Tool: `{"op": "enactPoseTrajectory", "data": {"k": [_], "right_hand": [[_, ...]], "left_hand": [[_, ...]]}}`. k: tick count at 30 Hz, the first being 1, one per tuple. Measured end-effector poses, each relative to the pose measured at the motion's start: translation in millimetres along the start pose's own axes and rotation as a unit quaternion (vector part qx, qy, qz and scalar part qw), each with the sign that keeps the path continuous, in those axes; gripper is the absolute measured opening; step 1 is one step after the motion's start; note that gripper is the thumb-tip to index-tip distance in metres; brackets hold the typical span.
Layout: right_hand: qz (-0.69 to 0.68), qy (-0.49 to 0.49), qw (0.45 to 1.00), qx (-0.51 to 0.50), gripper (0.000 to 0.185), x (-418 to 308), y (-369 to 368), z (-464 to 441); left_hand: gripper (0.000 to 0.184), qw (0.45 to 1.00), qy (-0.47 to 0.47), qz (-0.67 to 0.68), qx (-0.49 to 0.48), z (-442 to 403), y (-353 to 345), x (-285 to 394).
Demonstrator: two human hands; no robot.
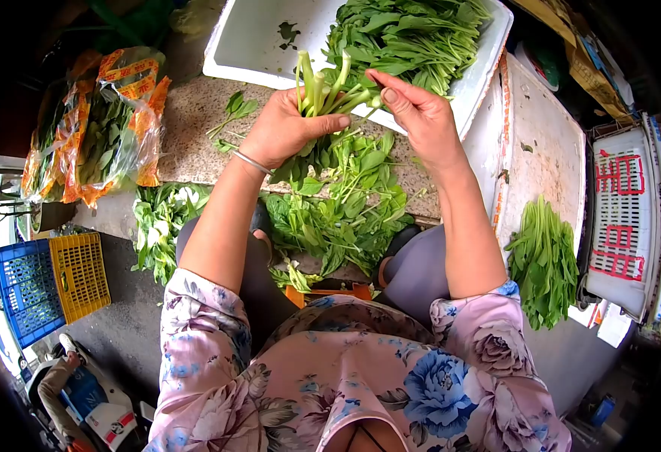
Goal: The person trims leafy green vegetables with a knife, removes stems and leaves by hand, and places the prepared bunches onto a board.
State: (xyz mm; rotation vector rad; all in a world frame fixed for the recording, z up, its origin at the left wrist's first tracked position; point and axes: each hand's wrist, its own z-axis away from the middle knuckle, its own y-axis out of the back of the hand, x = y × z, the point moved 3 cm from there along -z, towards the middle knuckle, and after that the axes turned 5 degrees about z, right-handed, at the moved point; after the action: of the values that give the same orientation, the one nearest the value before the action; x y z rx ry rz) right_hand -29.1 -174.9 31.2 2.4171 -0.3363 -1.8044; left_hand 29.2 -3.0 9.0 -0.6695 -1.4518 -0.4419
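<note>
My left hand is closed around a bunch of leafy green stems, thick pale ends upward and leaves hanging below. At the right side of that bunch, my right hand has thumb and forefinger pinched together beside a stem end; whatever lies between them is hidden. Below both hands, loose green leaves lie heaped on the speckled stone ledge and down between my knees. Just beyond my hands stands a white foam box, with a pile of long-stemmed greens in its right part.
Plastic bags of greens with orange print lie at the left. Further down are blue and yellow crates and a parked scooter. At the right, another bunch of greens hangs over a white box lid, near a white basket.
</note>
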Motion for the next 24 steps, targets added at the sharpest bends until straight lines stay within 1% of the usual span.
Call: {"op": "enactPoseTrajectory", "data": {"k": [4, 6, 7, 10, 13, 15, 17, 19, 20, 21, 22, 24], "right_hand": [[-0.021, -0.036, 0.999, -0.015, 0.034, -5.8, -2.4, 3.3], [-0.048, -0.077, 0.995, -0.041, 0.033, -4.3, -6.8, 4.9], [-0.057, -0.091, 0.993, -0.05, 0.032, -4.5, -7.6, 5.4], [-0.045, -0.091, 0.992, -0.077, 0.032, -7.5, -6.9, 4.7], [-0.042, -0.094, 0.993, -0.059, 0.031, 3.0, -3.9, 1.9], [0.015, -0.019, 1.0, 0.012, 0.03, 1.7, -0.1, -1.8], [0.004, -0.071, 0.997, 0.01, 0.031, -5.2, -1.0, 3.2], [-0.024, -0.015, 0.999, -0.034, 0.032, -10.9, -7.9, 5.4], [0.002, 0.036, 0.998, -0.045, 0.034, -12.6, -13.2, 6.1], [0.002, 0.035, 0.998, -0.046, 0.034, -12.1, -17.7, 6.6], [0.014, 0.035, 0.998, -0.045, 0.035, -11.8, -21.7, 7.1], [0.043, 0.029, 0.998, -0.047, 0.037, -9.1, -24.0, 6.6]], "left_hand": [[0.025, 0.999, -0.003, -0.046, -0.015, -0.5, -1.8, -2.7], [0.026, 0.998, 0.036, -0.047, -0.022, 0.4, -4.1, -8.2], [0.026, 0.998, 0.037, -0.047, -0.022, 0.8, -4.4, -7.7], [0.025, 0.995, 0.035, -0.084, -0.03, 2.3, -5.1, -4.1], [0.024, 0.995, 0.038, -0.092, -0.027, 2.4, -6.7, -3.3], [0.024, 0.996, 0.05, -0.07, -0.012, 2.5, -7.9, -1.9], [0.023, 0.997, 0.041, -0.07, -0.006, 1.7, -6.8, 0.7], [0.022, 0.997, 0.034, -0.07, 0.001, 1.0, -5.7, 0.1], [0.02, 0.999, 0.032, -0.037, 0.003, -0.1, -6.0, -1.5], [0.017, 1.0, 0.03, -0.004, 0.004, -0.3, -8.0, 0.0], [0.013, 0.999, 0.046, 0.002, 0.008, 2.8, -9.8, 5.7], [0.013, 0.999, 0.029, 0.021, 0.012, 2.1, -13.1, 5.3]]}}
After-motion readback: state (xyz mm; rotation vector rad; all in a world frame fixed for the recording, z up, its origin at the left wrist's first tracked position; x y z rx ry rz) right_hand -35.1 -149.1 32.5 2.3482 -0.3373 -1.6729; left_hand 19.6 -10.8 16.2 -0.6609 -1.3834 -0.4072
